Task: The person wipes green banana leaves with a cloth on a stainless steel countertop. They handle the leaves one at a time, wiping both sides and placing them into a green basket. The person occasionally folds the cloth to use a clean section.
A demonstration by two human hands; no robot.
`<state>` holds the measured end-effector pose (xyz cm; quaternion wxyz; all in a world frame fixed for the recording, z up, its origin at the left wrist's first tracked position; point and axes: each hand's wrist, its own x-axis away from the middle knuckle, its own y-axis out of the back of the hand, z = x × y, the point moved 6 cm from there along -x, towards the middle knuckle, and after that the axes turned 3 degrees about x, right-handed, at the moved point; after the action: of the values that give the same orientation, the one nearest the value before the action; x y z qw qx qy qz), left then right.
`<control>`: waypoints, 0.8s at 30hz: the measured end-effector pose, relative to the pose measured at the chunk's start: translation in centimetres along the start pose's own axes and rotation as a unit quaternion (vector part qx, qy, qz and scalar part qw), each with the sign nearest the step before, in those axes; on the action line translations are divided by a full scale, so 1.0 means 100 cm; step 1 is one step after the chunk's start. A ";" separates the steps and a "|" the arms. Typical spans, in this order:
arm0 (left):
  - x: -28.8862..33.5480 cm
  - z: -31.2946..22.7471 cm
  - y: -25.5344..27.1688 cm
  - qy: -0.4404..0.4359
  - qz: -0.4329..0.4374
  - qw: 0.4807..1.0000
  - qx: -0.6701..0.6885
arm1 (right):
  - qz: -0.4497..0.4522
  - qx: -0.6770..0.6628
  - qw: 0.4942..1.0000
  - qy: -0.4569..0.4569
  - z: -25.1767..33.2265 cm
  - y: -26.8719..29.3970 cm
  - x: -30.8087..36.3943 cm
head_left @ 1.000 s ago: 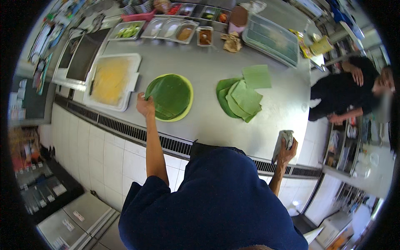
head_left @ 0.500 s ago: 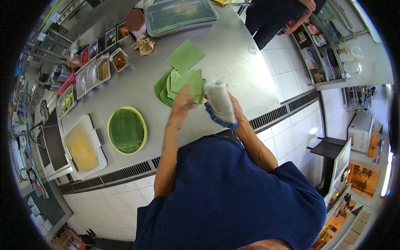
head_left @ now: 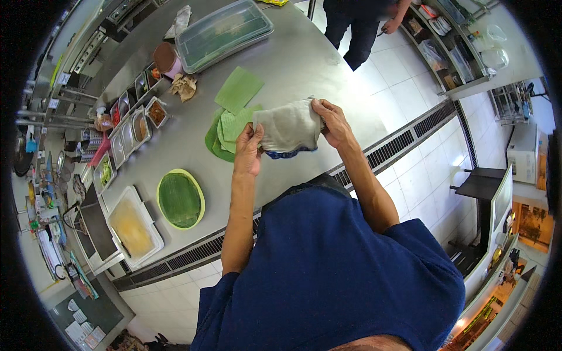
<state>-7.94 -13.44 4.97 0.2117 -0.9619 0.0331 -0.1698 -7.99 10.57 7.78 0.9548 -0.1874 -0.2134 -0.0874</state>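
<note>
Grey cloth (head_left: 288, 126), edged with blue along its lower side, is spread between both hands just above the centre of the frame. The left hand (head_left: 248, 149) is closed on the cloth's left end, thumb uppermost; the right hand (head_left: 335, 124) pinches its upper right corner. Directly left of the cloth, cut green leaf pieces (head_left: 237, 90) lie overlapping on the steel counter (head_left: 310, 55); whether the cloth touches them cannot be told.

Left of centre, a round yellow-green dish (head_left: 203, 202) holds more dark green leaf (head_left: 180, 200). Toward the lower left sits a white tray (head_left: 157, 243) with a yellowish layer inside. At the upper centre-left, a clear-lidded container (head_left: 225, 35) stands near crumpled brown paper (head_left: 184, 88). At the upper right, another person (head_left: 345, 26) in dark clothes stands beyond the counter's edge.
</note>
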 end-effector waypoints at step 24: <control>0.042 -0.039 -0.035 0.040 0.138 0.972 0.188 | 0.285 -0.007 0.955 -0.081 -0.030 -0.016 0.003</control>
<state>-5.32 -12.37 11.08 0.4086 -0.8835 0.1412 -0.1806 -6.96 7.85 5.95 0.9180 -0.2541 -0.2273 0.2027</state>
